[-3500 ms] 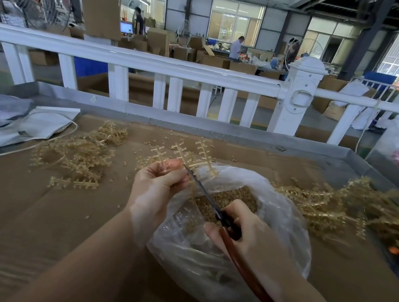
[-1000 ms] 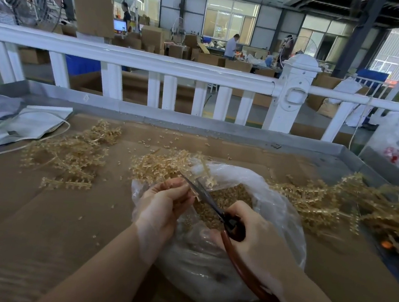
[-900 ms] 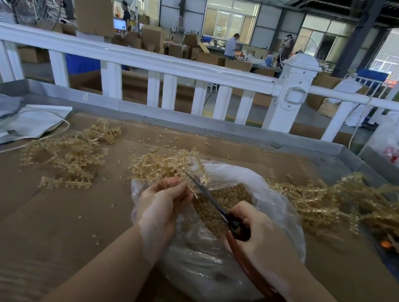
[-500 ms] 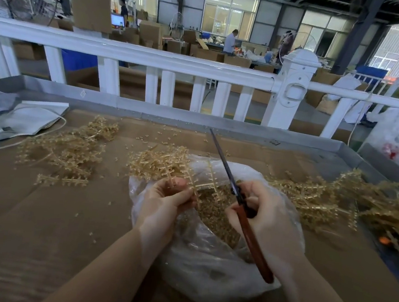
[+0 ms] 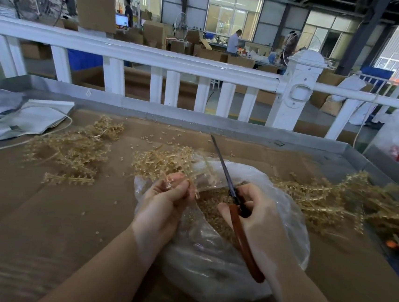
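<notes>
My left hand (image 5: pixel 164 201) pinches a thin golden plastic sprig (image 5: pixel 196 189) over the mouth of a clear plastic bag (image 5: pixel 221 269) holding small golden pieces (image 5: pixel 209 200). My right hand (image 5: pixel 257 219) grips scissors (image 5: pixel 234 198) with reddish-brown handles. The blades are closed together and point up and away, towards the fence. The sprig is blurred by motion. Both hands hover just above the bag.
Piles of golden sprigs lie at the left (image 5: pixel 72 148), centre (image 5: pixel 163 159) and right (image 5: pixel 349 201) of the cardboard-covered table (image 5: pixel 40 220). Grey bags (image 5: pixel 14 118) sit at far left. A white fence (image 5: pixel 168 62) runs behind the table's metal rim (image 5: pixel 220 126).
The scissors swung from cutting at the sprig to pointing up and away with closed blades. My left hand moved its sprig slightly; its branch now hangs lower over the bag.
</notes>
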`<state>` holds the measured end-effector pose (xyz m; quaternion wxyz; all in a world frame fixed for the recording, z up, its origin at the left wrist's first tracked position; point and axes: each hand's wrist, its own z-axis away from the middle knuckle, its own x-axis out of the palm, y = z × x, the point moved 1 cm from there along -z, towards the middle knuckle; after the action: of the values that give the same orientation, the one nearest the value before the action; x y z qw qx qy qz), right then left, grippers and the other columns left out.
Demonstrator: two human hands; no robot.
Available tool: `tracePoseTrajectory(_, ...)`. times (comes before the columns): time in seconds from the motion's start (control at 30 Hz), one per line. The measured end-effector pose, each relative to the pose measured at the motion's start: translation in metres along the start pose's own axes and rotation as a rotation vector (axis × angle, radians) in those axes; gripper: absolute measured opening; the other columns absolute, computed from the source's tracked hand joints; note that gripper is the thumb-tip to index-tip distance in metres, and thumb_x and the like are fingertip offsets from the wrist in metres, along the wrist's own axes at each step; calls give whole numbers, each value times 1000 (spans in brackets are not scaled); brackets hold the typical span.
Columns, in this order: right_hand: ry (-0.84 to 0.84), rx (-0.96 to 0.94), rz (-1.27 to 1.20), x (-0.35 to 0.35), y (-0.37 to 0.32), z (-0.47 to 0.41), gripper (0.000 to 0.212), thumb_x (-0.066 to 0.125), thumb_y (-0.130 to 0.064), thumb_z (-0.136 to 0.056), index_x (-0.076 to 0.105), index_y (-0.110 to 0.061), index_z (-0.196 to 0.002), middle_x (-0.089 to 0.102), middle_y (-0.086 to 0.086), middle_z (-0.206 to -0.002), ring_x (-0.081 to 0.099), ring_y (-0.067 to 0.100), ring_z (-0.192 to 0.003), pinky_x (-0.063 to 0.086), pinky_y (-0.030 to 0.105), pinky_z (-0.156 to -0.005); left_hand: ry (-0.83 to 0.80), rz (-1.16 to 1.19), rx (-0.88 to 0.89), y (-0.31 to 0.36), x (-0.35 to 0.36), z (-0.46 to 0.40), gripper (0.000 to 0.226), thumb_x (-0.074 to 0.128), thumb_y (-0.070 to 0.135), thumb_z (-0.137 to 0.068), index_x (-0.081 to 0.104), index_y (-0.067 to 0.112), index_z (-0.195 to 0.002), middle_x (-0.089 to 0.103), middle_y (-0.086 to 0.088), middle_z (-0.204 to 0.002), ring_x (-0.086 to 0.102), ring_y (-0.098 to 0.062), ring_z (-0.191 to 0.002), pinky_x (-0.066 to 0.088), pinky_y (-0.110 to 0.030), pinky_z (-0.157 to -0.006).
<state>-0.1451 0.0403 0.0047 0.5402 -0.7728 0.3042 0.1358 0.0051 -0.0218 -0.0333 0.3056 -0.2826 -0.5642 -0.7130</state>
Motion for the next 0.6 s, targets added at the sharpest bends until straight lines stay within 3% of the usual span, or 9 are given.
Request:
tracePoseTrajectory(0.07,-3,-6,109,-6,-1,3,21,72,-28,-83,53,-31,-76,58,-14,-63,54,-19,-71,40,0,-56,38,99,-44,5,1,-1,15,55,-8,-85,59,4,-93,66,-7,-65,65,-13,-54,56,-21,-52)
tracePoseTrajectory(0.17,-73,25,257,-11,0,6,20,69,-41,-83,54,-30,-79,59,-14,-66,56,-11,-71,41,3,-58,64,224,-67,9,3,-1,15,54,-5,-87,60,7,-93,65,-7,-70,66,-12,-55,54,-20,-49)
tracePoseTrajectory(0.3,-205,42,341,-14,3,6,17,66,-34,-86,52,-30,-79,60,-11,-71,58,1,-66,47,13,-60,77,233,-51,9,4,-2,16,52,-6,-87,60,7,-93,64,-7,-72,65,-12,-53,54,-20,-48)
tracePoseTrajectory(0.37,-263,44,341,-15,2,6,12,65,-30,-87,54,-27,-81,61,-9,-69,60,5,-65,53,26,-65,85,209,-32,7,4,-2,17,52,-8,-87,59,7,-92,64,-8,-70,66,-12,-54,55,-20,-48)
tracePoseTrajectory(0.5,-288,-9,370,-16,-1,9,10,63,-32,-85,54,-29,-82,58,-15,-63,57,0,-63,44,15,-55,115,135,-10,4,3,-2,18,57,-11,-82,57,6,-90,65,-11,-71,66,-15,-53,56,-22,-50)
tracePoseTrajectory(0.6,-261,-48,402,-16,-2,10,10,62,-29,-85,53,-27,-82,58,-13,-63,56,2,-62,45,16,-54,126,98,5,3,2,-2,18,59,-10,-82,59,5,-91,64,-11,-75,67,-14,-54,56,-21,-51)
